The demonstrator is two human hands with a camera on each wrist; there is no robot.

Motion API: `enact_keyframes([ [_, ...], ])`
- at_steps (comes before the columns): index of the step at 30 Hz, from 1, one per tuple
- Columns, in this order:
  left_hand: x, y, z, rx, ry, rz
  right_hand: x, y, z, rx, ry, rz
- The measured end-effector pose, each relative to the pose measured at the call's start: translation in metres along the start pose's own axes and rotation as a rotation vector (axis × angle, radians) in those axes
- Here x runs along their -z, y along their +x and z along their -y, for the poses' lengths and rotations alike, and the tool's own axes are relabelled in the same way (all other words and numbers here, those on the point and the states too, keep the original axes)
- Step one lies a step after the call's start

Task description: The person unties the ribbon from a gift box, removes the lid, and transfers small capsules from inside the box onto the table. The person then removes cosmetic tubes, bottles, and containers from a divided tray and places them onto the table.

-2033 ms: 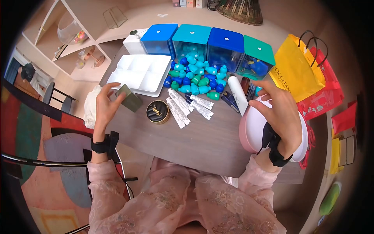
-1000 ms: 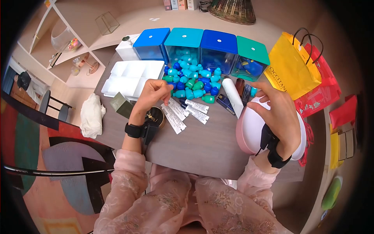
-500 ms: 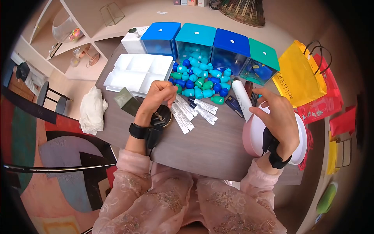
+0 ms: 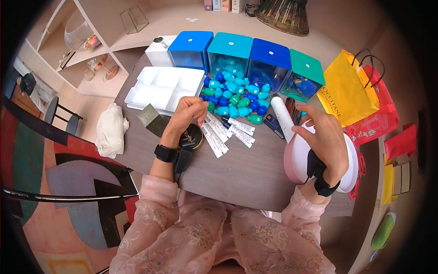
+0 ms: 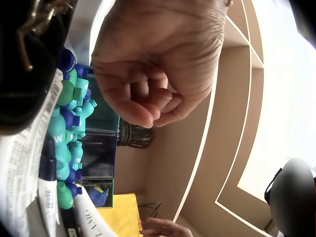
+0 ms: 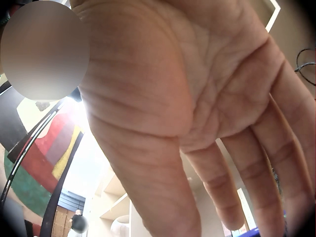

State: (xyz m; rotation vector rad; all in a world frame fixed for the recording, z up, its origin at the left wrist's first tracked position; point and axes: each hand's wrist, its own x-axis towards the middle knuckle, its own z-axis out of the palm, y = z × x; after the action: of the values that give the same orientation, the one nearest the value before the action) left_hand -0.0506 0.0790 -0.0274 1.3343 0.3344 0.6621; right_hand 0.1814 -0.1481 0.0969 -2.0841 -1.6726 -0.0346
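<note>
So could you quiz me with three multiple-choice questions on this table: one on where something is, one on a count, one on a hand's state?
1. Where is the white divided tray?
A. left of the pile of small bottles
B. inside the yellow bag
C. on the pink round box

2. How many lidded storage boxes stand in the row at the back?
A. two
B. four
C. six

3. How is the right hand?
A. fist clenched round a tube
B. open, over the pink round box
C. flat on the floor

Answers: 1 A, the tray lies beside the small bottles. 2 B, four coloured lids show. 3 B, the right wrist view shows straight fingers.
</note>
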Motion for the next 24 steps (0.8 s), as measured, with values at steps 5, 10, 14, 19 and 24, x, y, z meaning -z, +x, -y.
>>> enact_keyframes([
  [5,0.000,-0.002,0.000,-0.012,-0.029,0.014,0.000,-0.003,0.009,-0.001,-0.025,0.019],
  [10,0.000,-0.001,-0.005,0.019,0.005,-0.028,-0.009,-0.018,0.019,0.034,-0.069,0.159],
  [14,0.002,-0.003,0.003,-0.008,-0.066,-0.023,-0.014,-0.049,0.030,0.121,0.009,0.304],
  [19,0.000,-0.005,-0.002,0.023,-0.107,-0.011,-0.033,-0.105,0.039,0.220,0.560,0.770],
  [24,0.000,-0.006,-0.005,0.031,-0.161,-0.009,-0.096,-0.218,0.013,-0.393,0.624,0.839],
])
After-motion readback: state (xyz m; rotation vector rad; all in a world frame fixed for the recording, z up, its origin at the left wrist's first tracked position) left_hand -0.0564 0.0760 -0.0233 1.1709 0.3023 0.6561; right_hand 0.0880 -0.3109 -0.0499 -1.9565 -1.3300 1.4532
